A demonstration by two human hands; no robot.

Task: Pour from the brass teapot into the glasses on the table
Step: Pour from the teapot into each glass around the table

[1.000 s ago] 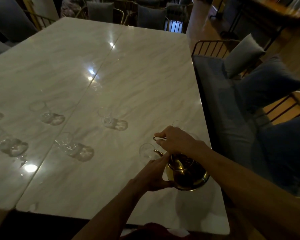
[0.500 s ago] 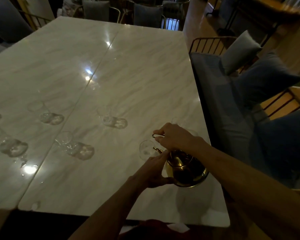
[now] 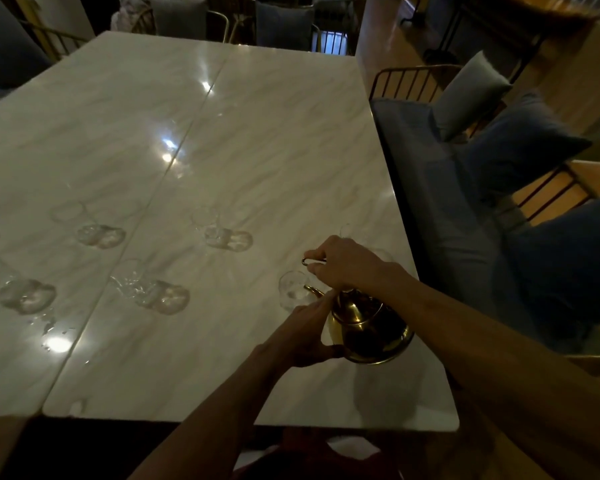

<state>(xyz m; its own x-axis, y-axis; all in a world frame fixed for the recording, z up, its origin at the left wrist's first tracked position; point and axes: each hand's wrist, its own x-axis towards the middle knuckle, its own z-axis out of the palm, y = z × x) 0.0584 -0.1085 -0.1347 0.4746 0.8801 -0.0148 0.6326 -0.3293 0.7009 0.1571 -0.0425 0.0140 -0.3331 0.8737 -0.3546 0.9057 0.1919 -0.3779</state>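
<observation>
Dim dining room: a pale marble bench [image 3: 257, 161], made of two slabs meeting at a seam, fills the view, with grey cushioned chairs [image 3: 284, 26] at 12 o'clock and a cushioned seat with pillows [image 3: 471, 95] at 3 o'clock. Near the bench's edge at 5 o'clock, the brass teapot [image 3: 368, 327] is tilted, its spout [image 3: 310, 290] at the rim of a clear glass [image 3: 293, 289]. Right hand [image 3: 343, 265]: fingers closed around the teapot's wire handle [image 3: 309, 260], above the pot. Left hand [image 3: 305, 334]: fingers and thumb pressed against the pot's side and lid, steadying it. Other clear glasses stand well apart toward 9 o'clock: one [image 3: 208, 223] at centre, one [image 3: 132, 278] nearer, one [image 3: 73, 216] beyond the seam, one [image 3: 0, 275] by the left edge. Droplets [image 3: 49, 323] lie near the seam at 8 o'clock.
</observation>
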